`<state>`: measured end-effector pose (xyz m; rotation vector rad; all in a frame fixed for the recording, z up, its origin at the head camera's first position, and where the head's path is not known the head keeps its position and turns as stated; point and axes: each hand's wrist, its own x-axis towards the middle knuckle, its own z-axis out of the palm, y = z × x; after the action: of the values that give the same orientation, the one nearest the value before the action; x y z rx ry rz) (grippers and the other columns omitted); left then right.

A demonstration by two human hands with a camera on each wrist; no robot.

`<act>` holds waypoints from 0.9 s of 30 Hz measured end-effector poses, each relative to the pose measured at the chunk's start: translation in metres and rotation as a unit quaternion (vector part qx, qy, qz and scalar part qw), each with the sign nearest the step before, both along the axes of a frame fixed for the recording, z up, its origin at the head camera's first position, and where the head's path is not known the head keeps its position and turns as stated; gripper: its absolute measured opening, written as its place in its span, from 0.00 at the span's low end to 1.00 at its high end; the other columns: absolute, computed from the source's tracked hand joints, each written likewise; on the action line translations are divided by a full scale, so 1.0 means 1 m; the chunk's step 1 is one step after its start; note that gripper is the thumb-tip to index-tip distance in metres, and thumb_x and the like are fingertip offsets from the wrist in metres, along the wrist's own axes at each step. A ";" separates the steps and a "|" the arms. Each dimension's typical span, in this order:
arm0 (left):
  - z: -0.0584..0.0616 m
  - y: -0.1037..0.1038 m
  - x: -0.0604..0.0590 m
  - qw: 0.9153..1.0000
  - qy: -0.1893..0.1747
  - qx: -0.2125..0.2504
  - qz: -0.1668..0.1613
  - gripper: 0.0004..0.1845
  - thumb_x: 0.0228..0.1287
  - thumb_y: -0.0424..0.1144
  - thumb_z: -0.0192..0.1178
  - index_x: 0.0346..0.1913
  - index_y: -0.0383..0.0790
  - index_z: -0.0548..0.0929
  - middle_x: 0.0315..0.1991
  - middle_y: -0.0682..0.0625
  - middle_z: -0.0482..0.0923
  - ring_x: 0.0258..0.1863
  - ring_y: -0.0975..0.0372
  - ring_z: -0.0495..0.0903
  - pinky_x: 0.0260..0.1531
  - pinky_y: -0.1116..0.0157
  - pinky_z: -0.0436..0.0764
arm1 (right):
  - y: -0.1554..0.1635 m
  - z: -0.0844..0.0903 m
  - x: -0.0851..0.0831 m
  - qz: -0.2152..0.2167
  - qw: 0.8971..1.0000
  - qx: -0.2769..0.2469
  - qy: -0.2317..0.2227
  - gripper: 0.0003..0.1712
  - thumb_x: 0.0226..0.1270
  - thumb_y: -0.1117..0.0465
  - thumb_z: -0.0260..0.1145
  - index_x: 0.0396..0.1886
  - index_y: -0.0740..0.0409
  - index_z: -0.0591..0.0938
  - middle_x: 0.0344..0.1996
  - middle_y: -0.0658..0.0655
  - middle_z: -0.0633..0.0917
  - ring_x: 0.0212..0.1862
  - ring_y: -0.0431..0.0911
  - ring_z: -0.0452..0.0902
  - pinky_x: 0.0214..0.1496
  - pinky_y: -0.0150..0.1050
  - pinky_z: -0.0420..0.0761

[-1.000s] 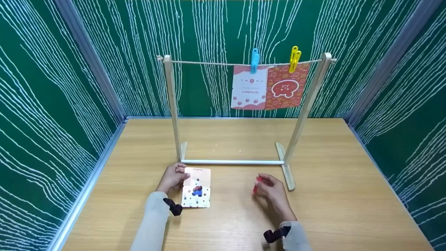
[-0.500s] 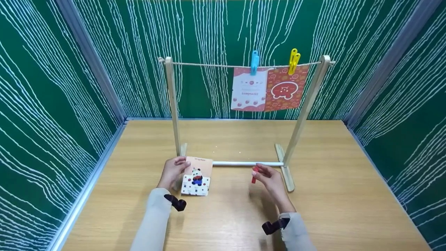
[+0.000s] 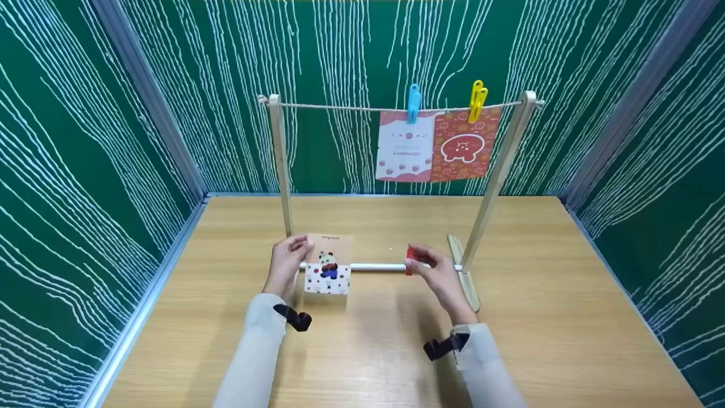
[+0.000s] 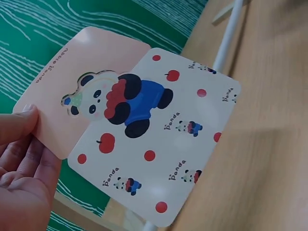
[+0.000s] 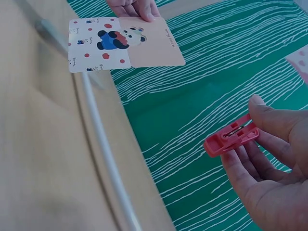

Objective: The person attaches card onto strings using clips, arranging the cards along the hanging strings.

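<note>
My left hand [image 3: 287, 262] pinches a panda card [image 3: 328, 272] by its upper left edge, thumb in front and fingers behind. The card has a pink half and a white half dotted with apples; in the left wrist view the panda card [image 4: 144, 110] shows a cut-out around the panda's head. It is held up in front of the stand's white crossbar [image 3: 376, 267]. To the right, my right hand [image 3: 439, 277] holds a red clothespin [image 5: 232, 137] between thumb and fingers, its metal spring showing in the right wrist view. Both hands are raised below the rope [image 3: 340, 106].
A wooden stand with a left post [image 3: 280, 164] and a right post [image 3: 501, 175] carries the rope. From it hang a strawberry card [image 3: 405, 147] under a blue clothespin [image 3: 414, 103] and a red card [image 3: 461, 164] under a yellow clothespin [image 3: 478, 102]. Green walls surround the table [image 3: 362, 340].
My left hand has lifted the panda card off the table, upward and slightly right. My right hand has risen with the red clothespin, moving slightly left.
</note>
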<state>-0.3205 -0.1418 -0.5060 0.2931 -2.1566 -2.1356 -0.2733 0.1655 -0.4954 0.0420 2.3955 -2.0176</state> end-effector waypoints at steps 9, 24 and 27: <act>0.029 0.009 -0.005 0.999 0.035 0.001 0.019 0.17 0.64 0.36 0.62 0.54 0.32 0.79 0.50 0.39 0.82 0.47 0.59 0.80 0.54 0.64 0.78 | -0.003 0.027 -0.014 0.017 1.000 0.004 0.016 0.28 0.63 0.58 0.68 0.62 0.60 0.75 0.55 0.62 0.79 0.54 0.49 0.75 0.54 0.34 0.76; 0.068 0.021 -0.015 0.996 0.083 0.007 0.039 0.16 0.64 0.37 0.62 0.54 0.35 0.80 0.51 0.41 0.82 0.48 0.60 0.79 0.51 0.67 0.78 | -0.010 0.070 -0.023 0.050 0.996 0.010 0.075 0.30 0.62 0.55 0.69 0.62 0.61 0.75 0.55 0.63 0.80 0.55 0.48 0.76 0.57 0.34 0.76; 0.076 0.023 -0.016 0.994 0.098 0.000 0.038 0.16 0.65 0.37 0.61 0.54 0.36 0.80 0.51 0.41 0.82 0.49 0.59 0.79 0.52 0.66 0.78 | -0.013 0.080 -0.025 0.057 0.994 0.000 0.094 0.28 0.62 0.59 0.69 0.61 0.63 0.75 0.53 0.63 0.81 0.51 0.45 0.77 0.53 0.28 0.77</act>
<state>-0.3360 -0.1184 -0.4299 0.1555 -2.0030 -2.0308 -0.2983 0.1529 -0.4155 -0.2907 2.4390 -2.0562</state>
